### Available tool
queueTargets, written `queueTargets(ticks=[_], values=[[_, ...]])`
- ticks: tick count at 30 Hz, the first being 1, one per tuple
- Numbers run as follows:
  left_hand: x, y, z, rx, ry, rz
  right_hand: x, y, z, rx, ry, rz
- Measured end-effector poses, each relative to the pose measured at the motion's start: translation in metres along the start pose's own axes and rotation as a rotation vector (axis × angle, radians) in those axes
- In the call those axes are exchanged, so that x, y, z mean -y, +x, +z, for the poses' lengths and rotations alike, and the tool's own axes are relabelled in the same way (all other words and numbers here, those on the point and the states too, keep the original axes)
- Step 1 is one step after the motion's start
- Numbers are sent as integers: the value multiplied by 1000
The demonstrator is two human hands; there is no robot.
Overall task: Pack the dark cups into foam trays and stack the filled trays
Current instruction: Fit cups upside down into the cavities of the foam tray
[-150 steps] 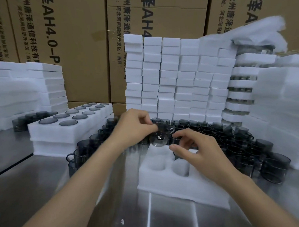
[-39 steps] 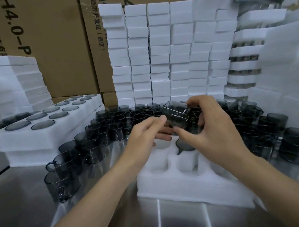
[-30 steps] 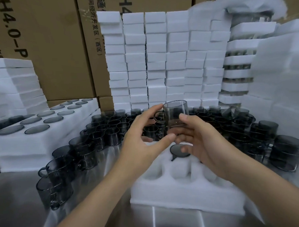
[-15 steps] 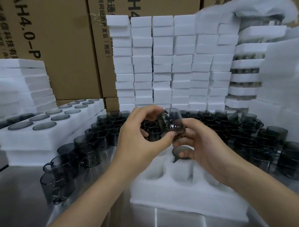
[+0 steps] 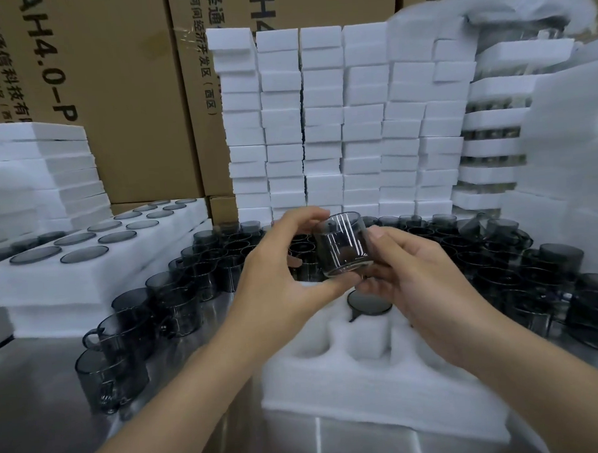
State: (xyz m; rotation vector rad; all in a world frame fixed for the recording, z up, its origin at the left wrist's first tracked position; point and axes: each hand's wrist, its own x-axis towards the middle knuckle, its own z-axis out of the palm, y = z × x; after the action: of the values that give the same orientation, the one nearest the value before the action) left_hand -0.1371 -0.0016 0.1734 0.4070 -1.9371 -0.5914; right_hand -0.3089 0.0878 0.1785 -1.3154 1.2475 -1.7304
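Note:
A dark smoked-glass cup (image 5: 343,245) is held tilted in the air above a white foam tray (image 5: 376,387). My left hand (image 5: 286,278) grips its left side, thumb under the base and fingers over the rim. My right hand (image 5: 416,279) pinches its right side and base. One cup (image 5: 369,303) sits upside down in a far pocket of the tray; the nearer pockets hold nothing. Several loose dark cups (image 5: 497,255) crowd the steel table behind and beside the tray.
A filled foam tray (image 5: 87,269) rests on another at left. Stacks of white foam blocks (image 5: 344,121) rise behind the cups, with cardboard boxes (image 5: 120,97) behind them. More stacked filled trays (image 5: 492,142) stand at right. More handled cups (image 5: 131,336) stand at left front.
The cup has been turned in both hands, from upright a second ago to tilted now, and stays above the tray. The one seated cup has not moved.

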Motion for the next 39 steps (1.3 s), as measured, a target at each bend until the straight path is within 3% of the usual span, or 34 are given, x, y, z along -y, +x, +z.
queueTargets(ticks=[4,10,19,25,29,35,39], values=[[0,-1,1,42,-93,-56,1,0,1,-3,43,12],[-1,1,-3,11,-59,-64,0,2,-1,-216,-45,25],[-2,-5,4,1,93,123,0,-7,4,65,-168,-52],[1,-8,3,62,117,154,3,-11,5,-16,-209,-144],[4,-7,-2,104,54,-19,5,-9,-3,-108,-197,-138],[20,-5,-8,373,32,-415,5,-7,-14,-63,-216,-84],[23,-5,-4,332,-57,-527,3,-11,-10,26,-324,-92]])
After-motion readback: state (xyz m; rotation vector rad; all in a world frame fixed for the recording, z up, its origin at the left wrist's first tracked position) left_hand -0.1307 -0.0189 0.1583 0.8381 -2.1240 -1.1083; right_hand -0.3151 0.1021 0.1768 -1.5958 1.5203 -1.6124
